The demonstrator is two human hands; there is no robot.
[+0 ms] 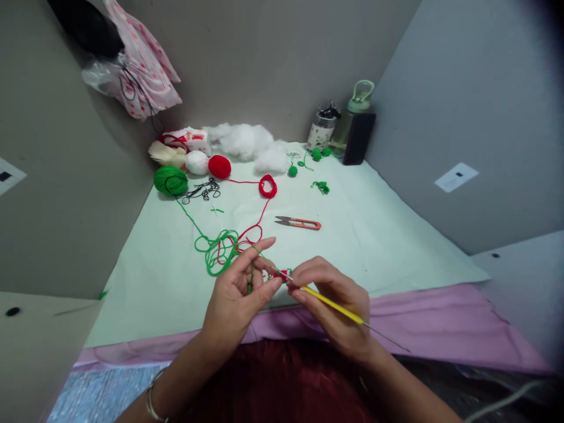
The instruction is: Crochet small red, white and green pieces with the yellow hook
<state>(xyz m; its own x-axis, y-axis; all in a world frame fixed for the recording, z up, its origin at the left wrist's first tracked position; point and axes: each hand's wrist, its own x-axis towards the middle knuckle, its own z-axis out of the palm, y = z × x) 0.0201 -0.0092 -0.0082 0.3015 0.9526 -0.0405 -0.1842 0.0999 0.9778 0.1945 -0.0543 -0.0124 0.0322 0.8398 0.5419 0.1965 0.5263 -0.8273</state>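
My right hand (337,305) grips a yellow-handled crochet hook (332,304), its metal tip pointing left into a small red and green crochet piece (281,274). My left hand (242,291) pinches that piece between thumb and fingers, with green yarn (250,276) running over its index finger. The yarn trails back into a loose tangle of green and red strands (220,249) on the pale green mat (374,235).
Orange thread snips (298,222) lie on the mat beyond my hands. At the back are a green yarn ball (170,180), a white ball (197,163), a red ball (219,166), white stuffing (249,143), a jar (321,130) and a bottle (355,114). Grey walls enclose three sides.
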